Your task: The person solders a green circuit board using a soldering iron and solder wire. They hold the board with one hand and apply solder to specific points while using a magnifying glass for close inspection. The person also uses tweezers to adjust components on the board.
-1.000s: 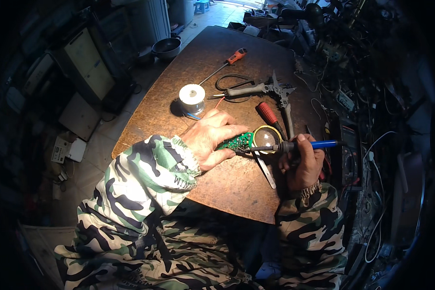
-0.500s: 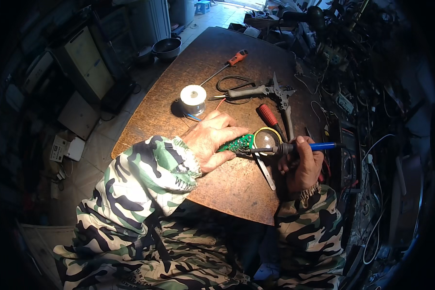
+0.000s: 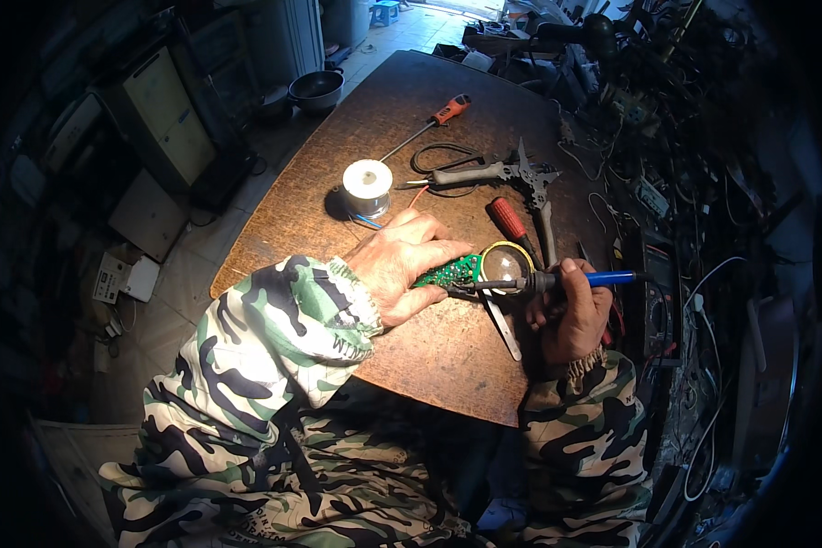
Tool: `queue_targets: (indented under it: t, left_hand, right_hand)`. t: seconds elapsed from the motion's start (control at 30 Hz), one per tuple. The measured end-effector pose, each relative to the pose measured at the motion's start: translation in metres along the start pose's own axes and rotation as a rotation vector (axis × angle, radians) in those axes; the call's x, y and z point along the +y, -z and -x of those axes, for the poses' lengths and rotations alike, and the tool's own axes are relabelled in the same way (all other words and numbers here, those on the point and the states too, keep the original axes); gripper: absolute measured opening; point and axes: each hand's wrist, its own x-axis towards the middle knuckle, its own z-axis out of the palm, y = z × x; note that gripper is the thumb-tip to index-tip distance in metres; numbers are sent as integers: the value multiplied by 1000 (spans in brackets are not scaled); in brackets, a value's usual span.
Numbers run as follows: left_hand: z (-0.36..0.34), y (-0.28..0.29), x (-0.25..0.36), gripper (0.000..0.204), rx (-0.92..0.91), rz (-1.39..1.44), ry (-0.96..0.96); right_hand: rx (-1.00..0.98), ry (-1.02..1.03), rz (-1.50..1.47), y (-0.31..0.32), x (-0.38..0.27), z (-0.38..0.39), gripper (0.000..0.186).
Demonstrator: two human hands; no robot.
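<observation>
My left hand (image 3: 401, 265) is closed on a green circuit board (image 3: 451, 274), thumb along the near edge and fingers over the far one. A blue-handled soldering iron (image 3: 609, 277) lies in the grip of my right hand (image 3: 574, 310). Its dark shaft points left, and the tip is at the board's near edge, close to my left thumb; whether it touches cannot be made out. Just right of the board sits a round, yellow-rimmed tin (image 3: 507, 263), partly behind the shaft. Tweezers or a similar flat metal strip (image 3: 500, 327) lie below it.
Beyond my left hand stands a solder spool (image 3: 366, 189). An orange-handled screwdriver (image 3: 449, 110), wire stripper pliers (image 3: 532, 179) and a red-handled screwdriver (image 3: 508, 220) lie farther back on the wooden table (image 3: 292, 210). Cables and a multimeter (image 3: 659, 292) crowd the right side.
Both hands, the board and the iron stay almost where they were. Only a very slight shift of the whole view shows.
</observation>
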Motion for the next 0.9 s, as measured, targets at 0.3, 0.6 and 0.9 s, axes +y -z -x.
queue_targets:
  t: [0.3, 0.6, 0.9]
  left_hand:
    - [1, -1, 1, 59, 12, -1, 6]
    - [-1, -1, 2, 58, 14, -1, 9]
    - [0, 0, 1, 58, 25, -1, 1]
  right_hand:
    - [6, -2, 6, 0, 0, 0, 26]
    - [18, -8, 11, 0, -1, 0, 27]
    - [5, -4, -2, -1, 0, -1, 27]
